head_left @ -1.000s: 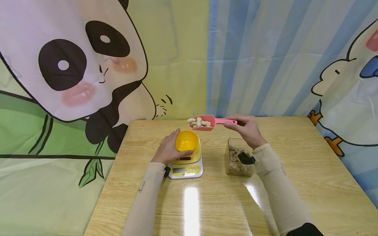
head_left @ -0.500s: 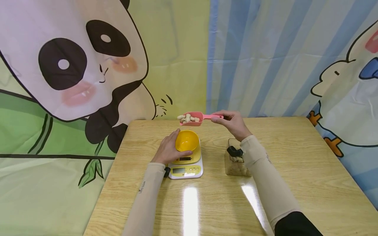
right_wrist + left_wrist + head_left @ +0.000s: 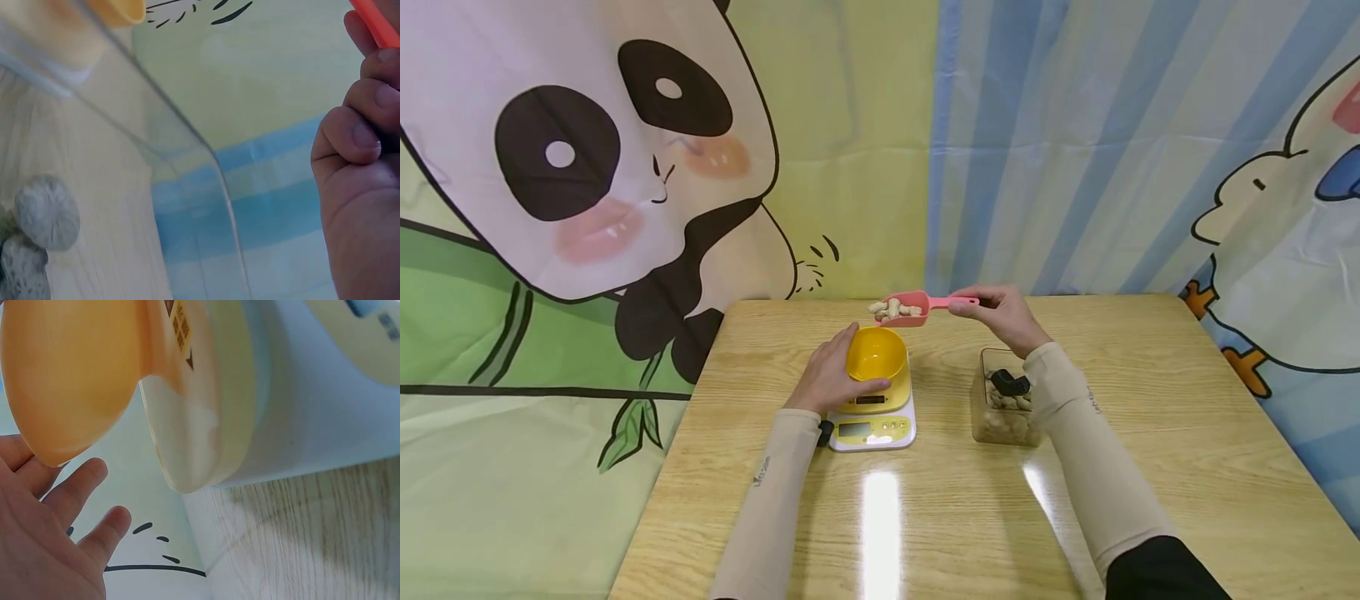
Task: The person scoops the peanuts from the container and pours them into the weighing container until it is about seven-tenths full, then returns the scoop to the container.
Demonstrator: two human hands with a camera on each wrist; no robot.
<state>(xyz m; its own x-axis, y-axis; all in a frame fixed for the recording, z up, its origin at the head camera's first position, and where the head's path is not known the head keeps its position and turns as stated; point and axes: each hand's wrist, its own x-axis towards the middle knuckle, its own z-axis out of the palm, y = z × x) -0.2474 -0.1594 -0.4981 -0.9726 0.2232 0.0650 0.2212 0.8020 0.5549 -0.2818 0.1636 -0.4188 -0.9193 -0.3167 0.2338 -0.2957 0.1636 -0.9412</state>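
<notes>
A yellow bowl (image 3: 877,353) stands on the platform of a yellow-and-white kitchen scale (image 3: 872,429). My left hand (image 3: 832,372) holds the bowl from the left, thumb across its near side. In the left wrist view, some fingertips (image 3: 94,472) stand off from the bowl's curved wall. Pinched by its handle in my right hand (image 3: 1003,318) is a pink scoop (image 3: 917,307), raised past the bowl's far rim. Several unshelled peanuts (image 3: 892,310) lie in the scoop. Only a bit of the handle (image 3: 378,22) shows in the right wrist view, with curled fingers below it.
A clear square container (image 3: 1000,429) with more peanuts stands right of the scale, partly under my right wrist. The wooden table (image 3: 955,517) ends at the back against a hanging cloth (image 3: 865,167) with a cartoon panda print.
My right hand with the loaded scoop went left, then came back slightly to the right and lower. The left hand and bowl have stayed in place.
</notes>
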